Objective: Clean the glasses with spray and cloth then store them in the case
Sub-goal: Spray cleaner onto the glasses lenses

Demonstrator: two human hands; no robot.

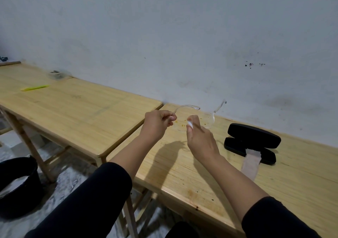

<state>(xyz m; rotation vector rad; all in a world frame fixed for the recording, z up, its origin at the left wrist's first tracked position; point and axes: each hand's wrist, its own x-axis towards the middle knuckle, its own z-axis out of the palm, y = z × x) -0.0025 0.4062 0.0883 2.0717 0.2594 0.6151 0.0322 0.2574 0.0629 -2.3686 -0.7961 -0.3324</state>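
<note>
Two hands raised over the right-hand wooden desk (182, 168), both forearms bare below black sleeves. Left hand (157, 121) closed in a pinch on one temple arm of the clear-framed glasses (204, 117), held up off the desk near the wall; lenses smeared with orange-brown specks. Right hand (200, 138) curled around a small white object (189, 123), likely the spray, its tip pointing at the lenses; too small to confirm. Black glasses case (253, 139) lies open on the desk to the right, well apart from the hands, with a pale cloth (251, 161) draped out of it. No labels or writing legible anywhere. Yellow pen (34, 87) on the neighbouring desk; black bin (19, 181) on the floor, left.
</note>
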